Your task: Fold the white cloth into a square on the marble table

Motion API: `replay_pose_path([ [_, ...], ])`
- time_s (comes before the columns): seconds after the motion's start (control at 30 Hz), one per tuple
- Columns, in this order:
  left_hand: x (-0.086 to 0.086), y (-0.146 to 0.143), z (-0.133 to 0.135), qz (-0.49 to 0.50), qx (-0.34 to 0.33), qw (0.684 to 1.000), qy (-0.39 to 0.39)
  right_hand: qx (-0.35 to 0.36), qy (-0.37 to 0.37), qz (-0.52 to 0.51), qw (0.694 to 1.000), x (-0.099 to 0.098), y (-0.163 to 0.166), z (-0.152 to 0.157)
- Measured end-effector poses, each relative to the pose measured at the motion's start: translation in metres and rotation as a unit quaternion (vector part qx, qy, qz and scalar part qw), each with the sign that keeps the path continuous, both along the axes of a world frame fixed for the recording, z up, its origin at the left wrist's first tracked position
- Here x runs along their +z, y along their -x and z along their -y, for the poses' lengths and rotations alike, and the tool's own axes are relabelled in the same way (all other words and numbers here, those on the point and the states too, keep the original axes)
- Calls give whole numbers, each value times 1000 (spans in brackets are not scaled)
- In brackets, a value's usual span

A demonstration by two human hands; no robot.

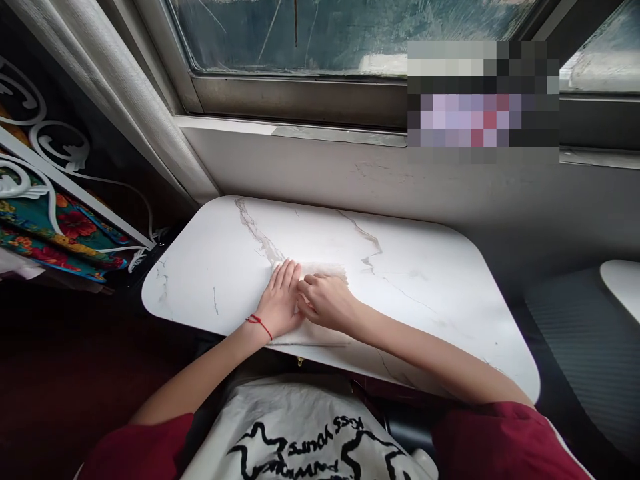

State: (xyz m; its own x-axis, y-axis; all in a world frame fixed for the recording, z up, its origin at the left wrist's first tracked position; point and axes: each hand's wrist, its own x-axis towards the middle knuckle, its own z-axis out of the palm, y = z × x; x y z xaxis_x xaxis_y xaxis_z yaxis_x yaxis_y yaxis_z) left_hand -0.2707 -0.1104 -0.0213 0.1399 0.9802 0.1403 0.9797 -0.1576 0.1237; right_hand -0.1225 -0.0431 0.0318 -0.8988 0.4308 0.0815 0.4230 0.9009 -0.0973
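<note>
A thin white sheet (323, 335), a paper towel or cloth with a slightly ragged far edge, lies on the white marbled table (425, 293) near its front edge. My left hand (283, 297) rests flat on the sheet's left side, fingers together and stretched away from me, a red string bracelet at the wrist. Close against it, my right hand (327, 300) is closed over the middle of the sheet, its fingers curled under. Whatever those fingertips pinch is hidden beneath the hand.
Behind the table are a wall and a window (300, 40), partly blurred out at the right. A pale curtain (110, 80) hangs at the left, beside a white scrolled metal frame (75, 173) and floral fabric (75, 223). A dark ribbed seat (575, 333) stands at the right.
</note>
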Motion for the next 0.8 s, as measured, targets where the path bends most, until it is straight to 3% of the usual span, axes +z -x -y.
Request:
replay_pose_path([
  [0.17,-2,-3,-50,-16,4,1000,7,-42,-20,-23,999,-11,1,-22],
  [0.3,-2,-8,-96,-8,32,999,-15,-64,-21,-34,997,-21,-4,-65],
  [0.4,-1,-14,-124,2,51,998,-45,-42,11,-67,997,-27,-16,-103],
  [0.57,2,-26,-154,1,64,997,-50,-6,39,-132,990,-41,-34,-145],
  [0.8,3,-30,-192,12,38,997,-64,-64,1,-143,988,-57,-39,-165],
])
